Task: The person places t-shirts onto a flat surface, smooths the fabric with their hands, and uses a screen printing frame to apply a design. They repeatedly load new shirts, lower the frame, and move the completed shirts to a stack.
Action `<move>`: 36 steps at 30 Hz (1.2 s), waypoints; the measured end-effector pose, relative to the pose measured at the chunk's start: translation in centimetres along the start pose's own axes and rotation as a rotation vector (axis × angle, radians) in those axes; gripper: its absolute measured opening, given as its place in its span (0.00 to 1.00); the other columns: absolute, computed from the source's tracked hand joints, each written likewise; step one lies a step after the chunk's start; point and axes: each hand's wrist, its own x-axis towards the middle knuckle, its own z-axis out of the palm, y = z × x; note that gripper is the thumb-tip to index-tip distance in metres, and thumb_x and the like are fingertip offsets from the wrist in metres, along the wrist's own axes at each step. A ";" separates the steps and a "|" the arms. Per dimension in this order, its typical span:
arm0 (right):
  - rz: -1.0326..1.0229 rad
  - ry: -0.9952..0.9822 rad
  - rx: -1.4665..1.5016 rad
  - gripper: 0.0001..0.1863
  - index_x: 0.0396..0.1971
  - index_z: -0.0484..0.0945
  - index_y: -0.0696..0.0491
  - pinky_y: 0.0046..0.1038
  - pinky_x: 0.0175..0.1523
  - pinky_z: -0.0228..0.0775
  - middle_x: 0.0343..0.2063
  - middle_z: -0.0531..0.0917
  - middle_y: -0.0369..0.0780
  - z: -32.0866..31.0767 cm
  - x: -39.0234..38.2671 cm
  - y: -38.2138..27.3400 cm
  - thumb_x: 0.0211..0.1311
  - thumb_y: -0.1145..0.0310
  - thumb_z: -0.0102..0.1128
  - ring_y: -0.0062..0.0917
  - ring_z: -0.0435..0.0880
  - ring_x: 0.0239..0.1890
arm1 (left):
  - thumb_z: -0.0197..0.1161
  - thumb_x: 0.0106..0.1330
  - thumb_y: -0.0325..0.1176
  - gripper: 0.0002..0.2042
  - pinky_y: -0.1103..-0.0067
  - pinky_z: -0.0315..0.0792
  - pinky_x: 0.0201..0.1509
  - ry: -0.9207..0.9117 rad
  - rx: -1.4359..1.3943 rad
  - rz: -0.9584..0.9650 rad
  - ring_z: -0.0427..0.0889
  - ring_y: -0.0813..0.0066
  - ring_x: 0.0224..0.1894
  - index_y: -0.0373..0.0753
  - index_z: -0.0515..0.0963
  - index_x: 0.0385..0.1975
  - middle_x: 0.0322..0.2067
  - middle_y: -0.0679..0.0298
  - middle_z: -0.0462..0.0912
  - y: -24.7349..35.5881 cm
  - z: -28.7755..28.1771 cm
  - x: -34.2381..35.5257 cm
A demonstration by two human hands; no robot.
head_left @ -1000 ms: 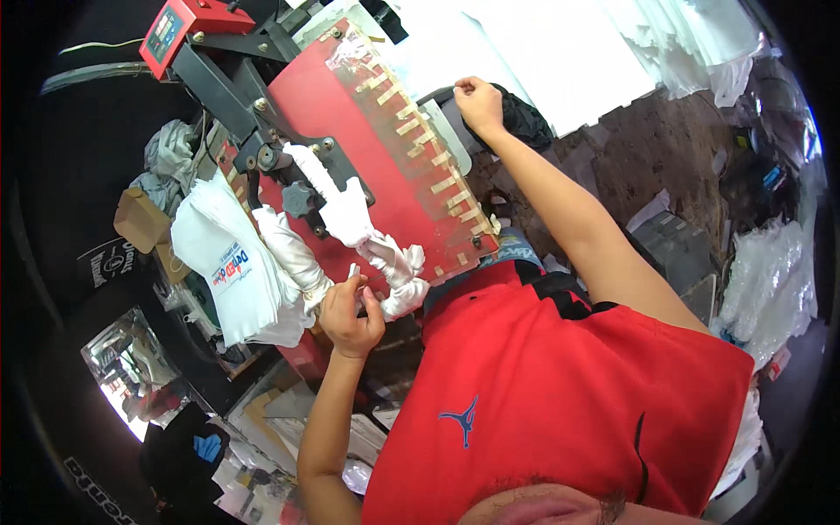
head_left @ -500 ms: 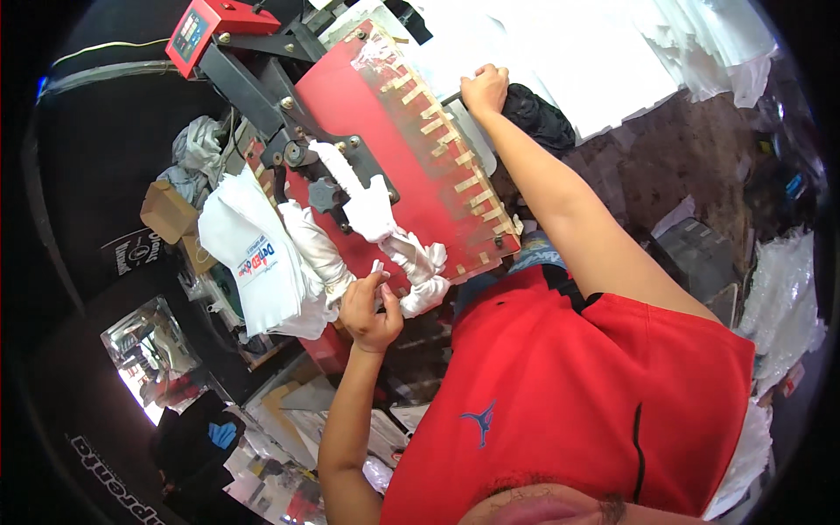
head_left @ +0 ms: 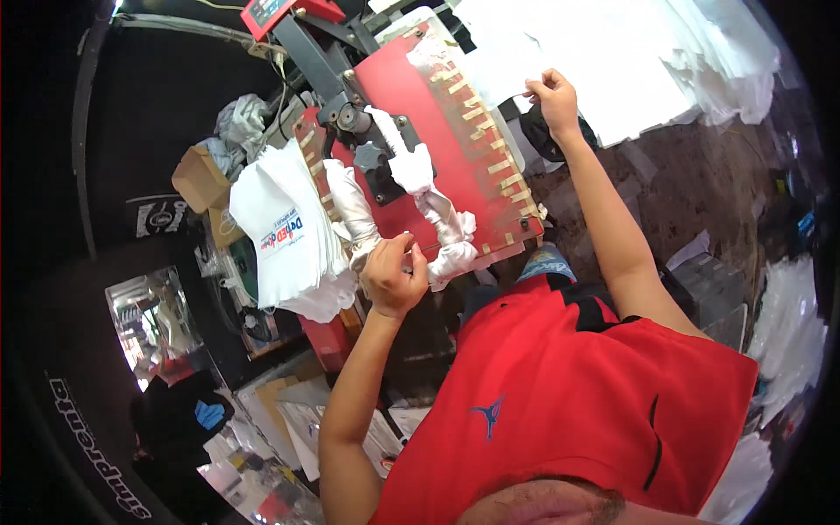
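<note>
A heat press with a red top plate [head_left: 455, 144] stands before me, its looped handle [head_left: 448, 223] wrapped in white cloth. My left hand [head_left: 395, 273] is closed around the near bar of that handle. Beyond the press's right edge, my right hand [head_left: 556, 103] is raised with thumb and fingers pinched together. It is beside the white sheets [head_left: 595, 79], over a black bundle [head_left: 538, 131]. Whatever lies between its fingertips is too small to make out. What is under the plate is hidden.
Left of the press lies a stack of printed white pieces [head_left: 280, 236], with an open cardboard box [head_left: 199, 179] behind it. The press's control box [head_left: 284, 13] is at the top. Clear plastic wrapping [head_left: 792, 324] lies at the far right.
The view has shifted, placing the press farther right and higher. My right hand has come back toward me from the press's right side, fingers pinched. My left hand stays at the handle.
</note>
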 end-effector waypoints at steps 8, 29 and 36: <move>-0.134 0.088 -0.141 0.10 0.24 0.71 0.54 0.24 0.35 0.74 0.23 0.73 0.33 -8.5 -12.2 -15.1 0.59 0.69 0.62 0.18 0.77 0.27 | 0.66 0.60 0.27 0.06 0.66 0.72 0.44 0.147 -0.159 0.319 0.82 0.56 0.39 0.35 0.81 0.36 0.35 0.56 0.84 6.6 -2.9 -0.4; -0.338 0.389 -0.461 0.20 0.22 0.71 0.60 0.33 0.29 0.63 0.16 0.71 0.41 -8.3 -42.8 -22.3 0.62 0.61 0.68 0.23 0.67 0.21 | 0.60 0.71 0.21 0.15 0.80 0.76 0.51 -1.004 -1.121 0.392 0.82 0.74 0.48 0.29 0.74 0.56 0.48 0.62 0.81 22.4 4.5 -3.6; -0.290 0.603 -0.690 0.15 0.39 0.79 0.55 0.31 0.43 0.76 0.36 0.80 0.40 -12.8 -42.3 -25.7 0.62 0.60 0.70 0.27 0.82 0.38 | 0.61 0.71 0.28 0.19 0.72 0.85 0.39 -1.127 -1.216 -0.005 0.88 0.61 0.41 0.23 0.72 0.58 0.46 0.52 0.83 20.9 4.9 -2.9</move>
